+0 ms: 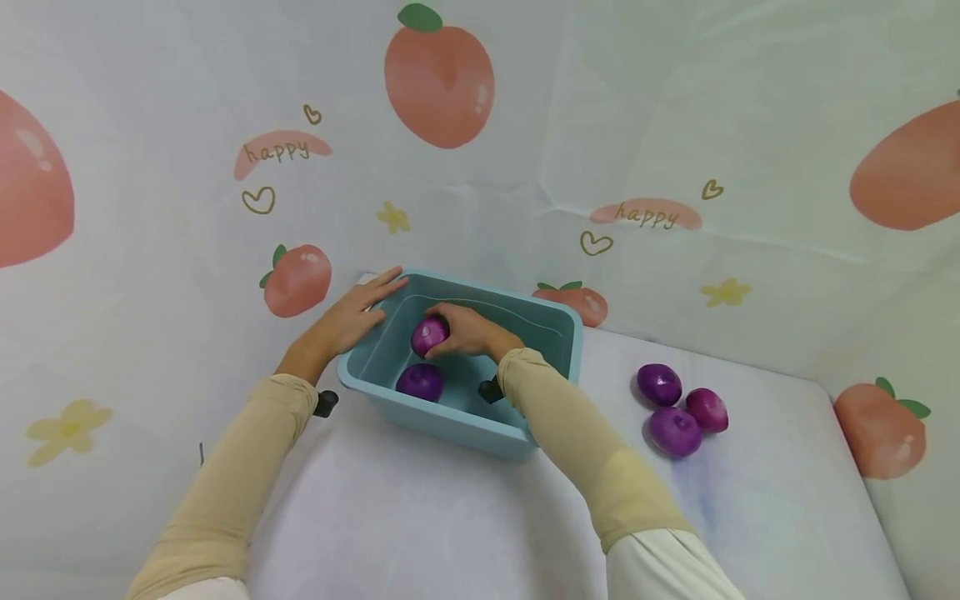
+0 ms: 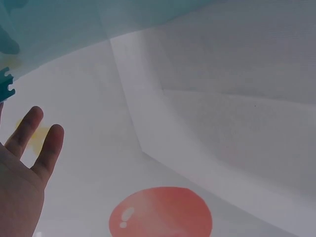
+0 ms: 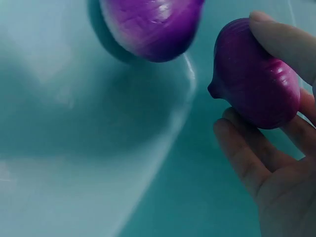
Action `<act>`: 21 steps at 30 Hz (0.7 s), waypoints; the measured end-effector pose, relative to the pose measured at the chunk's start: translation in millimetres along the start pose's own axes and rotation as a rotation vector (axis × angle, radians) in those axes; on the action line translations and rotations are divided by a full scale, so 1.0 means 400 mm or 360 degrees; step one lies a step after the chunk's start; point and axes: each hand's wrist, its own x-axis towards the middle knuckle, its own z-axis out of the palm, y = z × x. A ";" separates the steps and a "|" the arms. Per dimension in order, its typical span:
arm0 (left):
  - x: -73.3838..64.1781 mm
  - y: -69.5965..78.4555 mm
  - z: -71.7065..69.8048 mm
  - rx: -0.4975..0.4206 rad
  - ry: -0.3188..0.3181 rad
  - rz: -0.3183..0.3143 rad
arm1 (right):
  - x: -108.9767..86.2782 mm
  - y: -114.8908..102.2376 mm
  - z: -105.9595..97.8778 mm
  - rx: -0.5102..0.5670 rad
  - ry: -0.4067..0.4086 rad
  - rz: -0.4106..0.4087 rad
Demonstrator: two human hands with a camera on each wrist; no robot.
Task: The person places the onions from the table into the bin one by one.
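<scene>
A blue-green plastic basin [image 1: 457, 423] stands on the white-covered table. Inside it my right hand [image 1: 471, 330] grips a purple onion [image 1: 427, 337] between thumb and fingers; the right wrist view shows that onion [image 3: 256, 74] with its pointed tip outward. A second purple onion [image 1: 420, 382] lies on the basin floor, nearer the front wall. At the basin's left end, my left hand [image 1: 352, 319] rests on the rim with its fingers extended. In the left wrist view, part of the left hand [image 2: 24, 163] shows, fingers straight, below the basin's edge.
To the right of the basin, three more onions [image 1: 675, 431] sit close together on the tabletop. Behind the table hangs a pale cloth [image 1: 525, 167] printed with peaches, hearts and flowers. A dark knob-like wrist piece [image 1: 326, 404] shows beside the left forearm.
</scene>
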 end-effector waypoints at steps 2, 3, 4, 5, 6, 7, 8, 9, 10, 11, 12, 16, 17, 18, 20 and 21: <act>-0.002 -0.001 0.001 0.0003 0.0004 -0.0001 | 0.003 -0.002 0.006 -0.0022 -0.0023 0.0001; -0.003 -0.002 0.001 0.0003 0.0005 0.0001 | 0.003 -0.002 0.009 -0.0031 -0.0031 0.0003; -0.003 -0.002 0.001 0.0005 0.0006 0.0004 | 0.003 -0.003 0.010 -0.0037 -0.0036 0.0009; -0.003 -0.002 0.002 0.0005 0.0009 0.0001 | 0.003 -0.004 0.011 -0.0038 -0.0038 0.0014; -0.003 -0.001 0.002 0.0003 0.0009 0.0003 | 0.002 -0.005 0.012 -0.0041 -0.0040 0.0018; -0.004 -0.001 0.001 -0.0002 0.0012 0.0000 | 0.002 -0.007 0.012 -0.0040 -0.0040 0.0022; -0.004 -0.002 0.001 -0.0004 0.0012 -0.0004 | 0.002 -0.009 0.013 -0.0041 -0.0038 0.0026; -0.004 -0.001 0.000 -0.0007 0.0014 -0.0011 | 0.001 -0.011 0.013 -0.0036 -0.0038 0.0031; -0.005 -0.001 0.000 -0.0012 0.0017 -0.0019 | 0.000 -0.013 0.014 -0.0032 -0.0038 0.0035; -0.005 -0.002 0.000 -0.0014 0.0017 -0.0020 | 0.000 -0.014 0.014 -0.0029 -0.0036 0.0037; -0.006 -0.003 -0.001 -0.0012 0.0019 -0.0019 | 0.001 -0.015 0.015 -0.0031 -0.0036 0.0038; -0.005 -0.005 0.003 -0.0011 0.0024 -0.0015 | 0.000 -0.014 0.016 -0.0019 -0.0040 0.0039; -0.004 -0.006 0.004 -0.0005 0.0025 -0.0015 | -0.001 -0.014 0.016 -0.0015 -0.0046 0.0038; -0.004 -0.006 0.004 -0.0003 0.0027 -0.0016 | -0.002 -0.015 0.016 -0.0011 -0.0056 0.0040; -0.004 -0.008 0.005 0.0004 0.0027 -0.0019 | -0.004 -0.016 0.014 0.0000 -0.0080 0.0050; -0.003 -0.008 0.005 0.0009 0.0028 -0.0021 | -0.005 -0.016 0.014 0.0008 -0.0094 0.0057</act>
